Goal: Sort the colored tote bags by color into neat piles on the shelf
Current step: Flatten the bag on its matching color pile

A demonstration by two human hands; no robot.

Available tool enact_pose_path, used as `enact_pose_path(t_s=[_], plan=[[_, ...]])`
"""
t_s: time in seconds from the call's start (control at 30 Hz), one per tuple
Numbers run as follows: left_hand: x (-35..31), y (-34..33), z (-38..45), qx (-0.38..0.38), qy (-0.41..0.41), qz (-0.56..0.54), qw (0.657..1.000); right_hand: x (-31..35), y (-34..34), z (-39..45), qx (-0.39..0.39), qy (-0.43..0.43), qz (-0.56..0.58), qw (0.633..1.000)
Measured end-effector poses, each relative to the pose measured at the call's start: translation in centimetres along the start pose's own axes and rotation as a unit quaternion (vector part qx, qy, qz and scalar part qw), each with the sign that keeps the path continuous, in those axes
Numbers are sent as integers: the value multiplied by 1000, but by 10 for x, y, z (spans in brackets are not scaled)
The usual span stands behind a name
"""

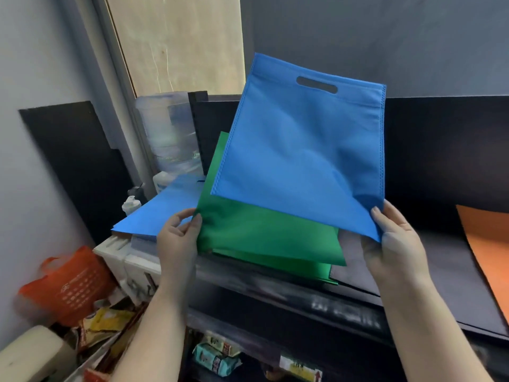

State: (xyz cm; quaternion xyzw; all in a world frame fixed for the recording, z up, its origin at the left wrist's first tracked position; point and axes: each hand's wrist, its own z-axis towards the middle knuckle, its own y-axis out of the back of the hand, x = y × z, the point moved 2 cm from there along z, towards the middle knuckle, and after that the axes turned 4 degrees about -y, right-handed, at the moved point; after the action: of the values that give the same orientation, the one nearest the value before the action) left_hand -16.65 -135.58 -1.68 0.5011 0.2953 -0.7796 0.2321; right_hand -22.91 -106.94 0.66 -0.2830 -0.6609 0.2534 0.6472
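Note:
A blue tote bag (pixel 300 150) with a cut-out handle is lifted above the dark shelf (pixel 440 260). My right hand (pixel 394 244) pinches its lower right corner. Under it lies a stack of green tote bags (pixel 264 238), and my left hand (pixel 179 235) grips the stack's left edge. More blue bags (pixel 162 213) lie flat to the left, off the shelf's end. An orange bag (pixel 487 244) lies at the right edge, and a grey-black bag (pixel 446 271) is spread between the green and the orange.
A large water bottle (pixel 170 139) stands behind the blue pile, with small bottles (pixel 130 204) beside it. An orange carrier bag (pixel 68 285) and snack packets (pixel 110 321) fill the lower left. Packets (pixel 214 357) sit on a lower shelf. Grey wall behind.

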Motion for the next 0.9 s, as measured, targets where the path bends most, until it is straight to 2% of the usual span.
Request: enact_pose_path(t_s=[0.2, 0.3, 0.43, 0.5, 0.67, 0.9], plan=[[36, -7, 44, 49, 33, 21, 998, -33, -32, 10, -48, 41, -3, 998], [51, -6, 58, 105, 58, 66, 991, -53, -47, 14, -68, 59, -10, 996], [48, 10, 85, 171, 40, 133, 975, -79, -67, 16, -84, 69, -22, 994], [38, 25, 106, 167, 52, 112, 978, -92, -79, 17, -88, 67, -33, 993], [1, 68, 157, 174, 136, -47, 974, -127, -118, 22, -89, 70, -68, 991], [9, 119, 208, 131, 70, 61, 987, -187, -161, 30, -44, 58, -143, 987]])
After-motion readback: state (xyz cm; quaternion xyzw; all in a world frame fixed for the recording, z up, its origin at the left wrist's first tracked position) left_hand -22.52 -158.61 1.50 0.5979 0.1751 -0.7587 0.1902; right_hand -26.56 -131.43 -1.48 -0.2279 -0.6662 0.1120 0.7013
